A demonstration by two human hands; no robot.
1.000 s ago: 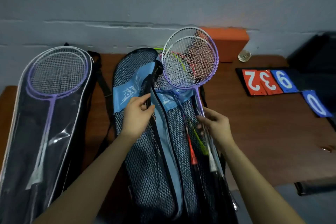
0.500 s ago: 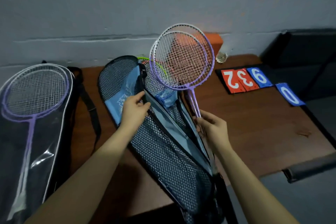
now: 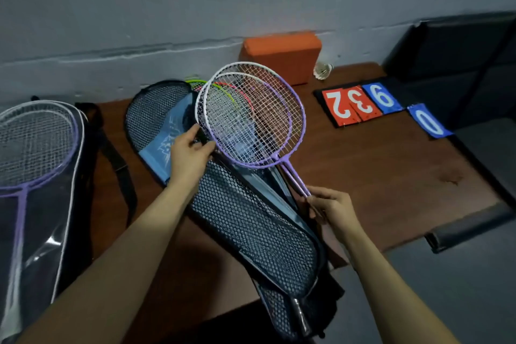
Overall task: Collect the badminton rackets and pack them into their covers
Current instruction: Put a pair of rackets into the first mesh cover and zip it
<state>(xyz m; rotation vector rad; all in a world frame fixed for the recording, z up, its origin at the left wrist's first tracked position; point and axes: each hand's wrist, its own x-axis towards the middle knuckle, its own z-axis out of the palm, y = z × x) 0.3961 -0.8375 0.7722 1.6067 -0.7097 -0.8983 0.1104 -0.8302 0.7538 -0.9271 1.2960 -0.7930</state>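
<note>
One cover [image 3: 42, 204] at 9 o'clock is packed. The right hand [image 3: 331, 205] pinches two purple rackets [image 3: 251, 117]; the left hand [image 3: 190, 155] grips the mesh cover [image 3: 251, 220], not yet loaded.

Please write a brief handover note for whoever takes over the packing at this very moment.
Left hand grips the open edge of the mesh cover lying on the table.
Right hand pinches the shafts of two purple-and-white rackets, heads raised above the cover's mouth.
Done: green and red rackets show inside the mesh cover; a purple racket sits in the clear cover at left.
Left: slide the pair in, close the cover.
</note>
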